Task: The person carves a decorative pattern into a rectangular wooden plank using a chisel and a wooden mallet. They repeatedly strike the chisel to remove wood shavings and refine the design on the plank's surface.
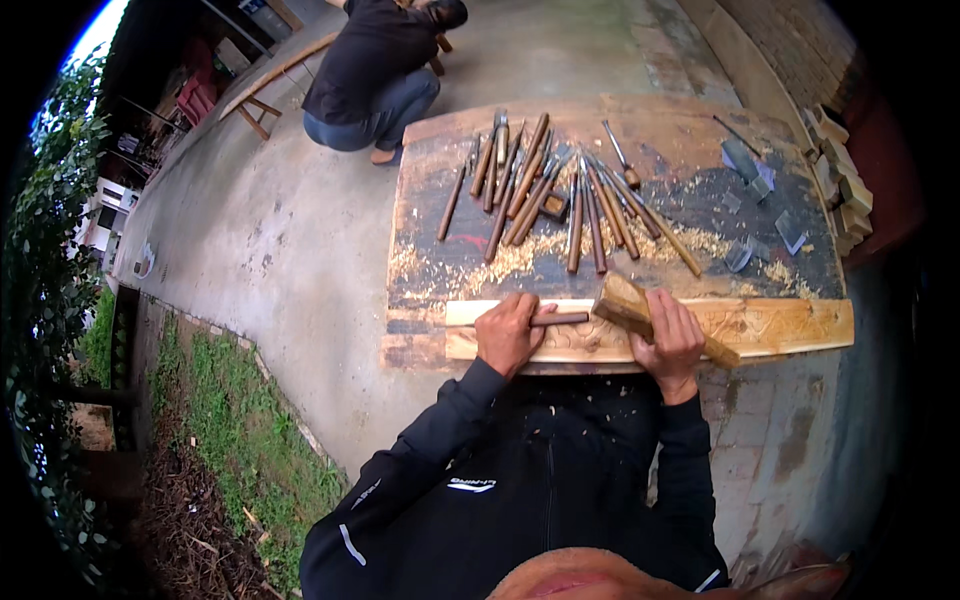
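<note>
My left hand (503, 330) is closed around a chisel (565, 319) lying nearly level over a pale carved plank (780, 322) along the bench's near edge. A wooden mallet (622, 303) is gripped in my right hand (668, 342), its head just right of the chisel's handle end and its handle reaching down to the right. Raised carved patterns show on the plank. Many carving chisels (485, 165) with wooden handles lie fanned out on the weathered bench (420, 140) beyond it, among pale shavings (500, 258). The chisel's tip is hidden by my left hand.
A co-worker (370, 80) in dark clothes squats beyond the bench by a long wooden trestle (260, 120). Small translucent pieces (740, 160) lie at the bench's right, and wood blocks (840, 180) are stacked beside it. Concrete floor (250, 250) and a grass strip (230, 420) lie to the left.
</note>
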A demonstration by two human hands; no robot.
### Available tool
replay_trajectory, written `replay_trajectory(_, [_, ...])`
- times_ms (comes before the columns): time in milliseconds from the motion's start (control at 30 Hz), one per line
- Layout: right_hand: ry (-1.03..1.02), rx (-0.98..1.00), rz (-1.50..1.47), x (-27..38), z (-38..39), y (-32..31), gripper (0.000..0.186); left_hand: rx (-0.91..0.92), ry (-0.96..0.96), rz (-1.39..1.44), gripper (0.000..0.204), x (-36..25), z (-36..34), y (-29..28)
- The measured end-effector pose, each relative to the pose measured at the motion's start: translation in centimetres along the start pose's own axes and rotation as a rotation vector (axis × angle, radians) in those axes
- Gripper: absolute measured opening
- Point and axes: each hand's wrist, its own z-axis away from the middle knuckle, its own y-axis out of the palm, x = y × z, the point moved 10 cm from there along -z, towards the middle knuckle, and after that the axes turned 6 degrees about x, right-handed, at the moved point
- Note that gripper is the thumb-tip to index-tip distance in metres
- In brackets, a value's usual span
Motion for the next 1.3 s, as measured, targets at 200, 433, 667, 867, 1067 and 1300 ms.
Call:
replay_trajectory(200, [0.049, 0.041, 0.037, -0.7, -0.5, 0.3, 0.070, -0.255, -0.057, 0.249, 0.010, 1.8, -0.1, -7.6])
replay_trajectory(433, [0.101, 0.028, 0.065, -0.3, -0.1, 0.6, 0.070, -0.388, -0.208, 1.076, 0.036, 5.6, 1.1, -10.4])
replay_trajectory(667, [0.090, 0.014, 0.083, -0.3, -0.2, 1.1, 0.069, -0.317, -0.272, 1.457, 0.040, 5.1, 0.4, -7.2])
replay_trajectory(867, [0.087, 0.021, 0.099, -0.2, -0.2, 1.0, 0.066, -0.233, -0.349, 1.722, 0.054, 4.3, -0.5, -5.0])
replay_trajectory(1067, [0.081, 0.016, 0.108, -0.2, -0.2, 1.0, 0.064, -0.207, -0.291, 1.787, 0.057, 4.1, -1.0, -4.2])
replay_trajectory(1300, [0.077, 0.003, 0.111, -0.2, -0.2, 1.1, 0.064, -0.214, -0.261, 1.818, 0.058, 4.4, -1.2, -4.4])
